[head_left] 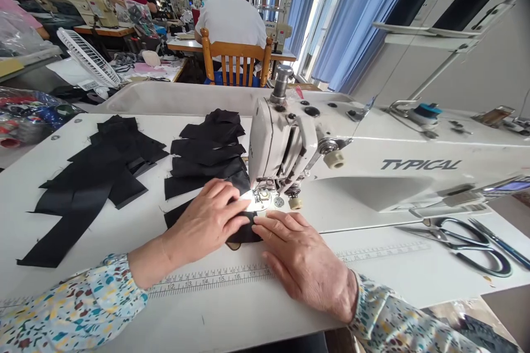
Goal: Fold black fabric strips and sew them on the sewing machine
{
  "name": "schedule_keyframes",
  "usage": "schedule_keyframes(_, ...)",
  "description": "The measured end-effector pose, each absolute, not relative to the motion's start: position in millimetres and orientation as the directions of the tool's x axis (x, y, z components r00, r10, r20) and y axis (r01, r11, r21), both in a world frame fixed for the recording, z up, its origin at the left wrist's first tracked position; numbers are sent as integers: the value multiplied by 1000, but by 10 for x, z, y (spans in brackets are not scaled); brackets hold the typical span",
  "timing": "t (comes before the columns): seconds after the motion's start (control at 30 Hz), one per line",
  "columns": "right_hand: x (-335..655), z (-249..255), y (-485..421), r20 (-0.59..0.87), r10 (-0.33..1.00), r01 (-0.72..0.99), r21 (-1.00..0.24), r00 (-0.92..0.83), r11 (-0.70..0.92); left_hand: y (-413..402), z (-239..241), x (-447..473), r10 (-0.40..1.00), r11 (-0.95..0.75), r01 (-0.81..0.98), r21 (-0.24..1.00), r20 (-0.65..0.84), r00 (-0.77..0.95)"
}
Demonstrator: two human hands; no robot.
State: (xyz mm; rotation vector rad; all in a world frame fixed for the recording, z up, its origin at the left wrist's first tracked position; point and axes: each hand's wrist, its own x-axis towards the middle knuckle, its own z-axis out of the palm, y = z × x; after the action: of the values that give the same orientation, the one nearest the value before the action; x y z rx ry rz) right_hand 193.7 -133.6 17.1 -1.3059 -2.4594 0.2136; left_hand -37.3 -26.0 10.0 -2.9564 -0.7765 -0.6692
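My left hand lies flat with fingers stretched out on a small black fabric piece, just in front of the needle area of a white sewing machine. My right hand rests flat beside it, its fingertips touching the right edge of the same piece. Most of the piece is hidden under my left hand. A chain of black fabric pieces trails away behind the machine head.
A loose pile of black fabric strips lies at the left on the white table. Scissors lie at the right. A ruler strip runs along the table. A person in white sits on a wooden chair ahead.
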Motion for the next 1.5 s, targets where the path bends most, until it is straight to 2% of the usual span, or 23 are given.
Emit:
schedule_keyframes(0.1,1950,139,-1328,258,817,767,-286,-516,575,-256,132,-475,496,-800,598,-48,506,705)
schedule_keyframes(0.17,1953,130,-1299,271,813,766,-279,-516,579,-297,177,-483,488,-789,610,-69,532,692)
schedule_keyframes(0.33,1949,170,-1229,279,817,781,-254,-505,570,-424,196,-323,355,-922,385,38,479,803)
schedule_keyframes(0.4,1956,182,-1209,268,820,788,-243,-506,566,-411,153,-272,347,-934,345,90,453,821)
schedule_keyframes(0.5,1980,169,-1170,253,824,795,-235,-506,560,-338,97,-248,368,-929,345,137,453,812)
schedule_keyframes(0.87,1975,220,-1057,250,818,768,-288,-517,573,-263,89,-260,383,-923,354,153,470,795)
schedule_keyframes(1.2,1925,229,-1066,269,825,796,-238,-497,557,-242,65,-265,393,-919,359,165,472,789)
schedule_keyframes(1.5,1929,197,-1095,273,840,781,-317,-468,538,-245,60,-291,426,-905,374,204,421,801)
